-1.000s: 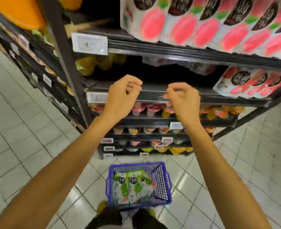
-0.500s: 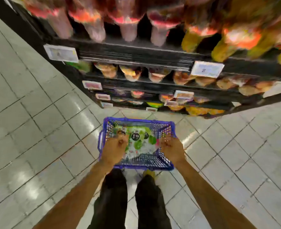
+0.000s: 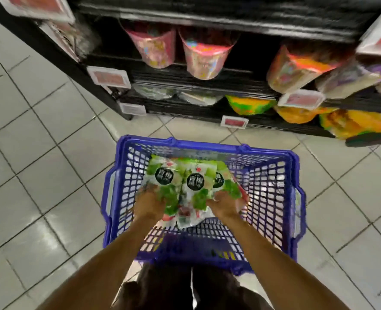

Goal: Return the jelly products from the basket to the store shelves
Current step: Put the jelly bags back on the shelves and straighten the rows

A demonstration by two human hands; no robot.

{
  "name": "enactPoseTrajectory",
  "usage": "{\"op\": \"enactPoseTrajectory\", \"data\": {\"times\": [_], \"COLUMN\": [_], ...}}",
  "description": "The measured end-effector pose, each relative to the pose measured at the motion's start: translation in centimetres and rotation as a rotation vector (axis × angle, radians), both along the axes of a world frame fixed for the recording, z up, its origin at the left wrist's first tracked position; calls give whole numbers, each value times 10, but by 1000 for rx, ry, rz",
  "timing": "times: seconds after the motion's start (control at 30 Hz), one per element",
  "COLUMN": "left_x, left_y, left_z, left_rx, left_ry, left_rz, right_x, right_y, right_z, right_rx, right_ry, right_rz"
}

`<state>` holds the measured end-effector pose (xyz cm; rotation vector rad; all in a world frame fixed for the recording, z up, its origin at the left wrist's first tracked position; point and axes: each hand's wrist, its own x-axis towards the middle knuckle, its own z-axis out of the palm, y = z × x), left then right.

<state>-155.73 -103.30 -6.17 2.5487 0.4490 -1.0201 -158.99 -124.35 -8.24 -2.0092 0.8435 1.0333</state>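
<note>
The basket [image 3: 207,145] stands on the floor [image 3: 39,175] before the shelves [image 3: 218,17], and the jelly packs [image 3: 195,182] lie inside it between the left hand [image 3: 149,204] and right hand [image 3: 224,205]

Green-and-white jelly packs [image 3: 194,183], seemingly three, flat inside blue basket [image 3: 207,147].

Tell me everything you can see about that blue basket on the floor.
The blue basket looks like moulded plastic: rectangular, with open lattice walls, a thick solid rim and a handle slot on either side. It stands upright on the pale tiled floor before the dark shelves. Green-and-white jelly packs lie inside; the left hand and right hand reach in and grip those packs.
</note>
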Motion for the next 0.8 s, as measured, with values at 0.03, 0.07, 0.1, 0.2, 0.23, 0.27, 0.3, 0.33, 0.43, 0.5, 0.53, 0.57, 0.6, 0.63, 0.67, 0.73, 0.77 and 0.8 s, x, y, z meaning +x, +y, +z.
{"op": "enactPoseTrajectory", "data": {"times": [0.03, 0.07, 0.1, 0.2, 0.23, 0.27, 0.3, 0.33, 0.43, 0.5, 0.53, 0.57, 0.6, 0.63, 0.67, 0.73, 0.77, 0.8], "left_x": [3, 4, 6, 8, 11, 14, 18, 23, 26, 23, 21, 19, 17, 15, 13, 8, 6, 5], "left_y": [0, 0, -2, -11, -12, -14, -14, -14, -20, -24, -25, -23, -20, -17, -12, -3, 1, 3], "left_z": [-16, -29, -39, -56, -57, -57, -57, -56, -54, -54, -52, -49, -44, -38, -31, -18, -14, -10], "left_rx": [26, 54, 98, 206, 220, 241, 268, 293, 293, 138, 25, -61, -97, -97, -78, -4, 15, -6], "left_ry": [1, -3, -6, 7, 23, 38, 52, 65, 120, 124, 112, 92, 71, 52, 25, -36, -75, -119], "left_rz": [-12, -11, -12, 15, 13, -3, -22, -38, -21, 111, 204, 272, 306, 313, 302, 222, 180, 170], "right_x": [2, 5, 7, 14, 17, 20, 23, 27, 36, 42, 43, 42, 40, 37, 34, 29, 25, 23], "right_y": [5, 11, 18, 34, 40, 47, 54, 61, 67, 65, 65, 67, 70, 73, 75, 72, 72, 73], "right_z": [-18, -31, -42, -62, -66, -68, -69, -69, -71, -71, -69, -67, -68, -69, -68, -72, -74, -75], "right_rx": [10, 12, 0, -91, -95, -68, -21, 23, 8, -57, -61, -47, -6, 43, 54, -7, 31, 96], "right_ry": [1, 3, 9, 20, 22, 25, 41, 68, 153, 197, 213, 216, 198, 176, 161, 148, 176, 191], "right_rz": [-53, -119, -190, -306, -332, -370, -400, -406, -296, -271, -301, -355, -467, -595, -711, -766, -730, -665]}}
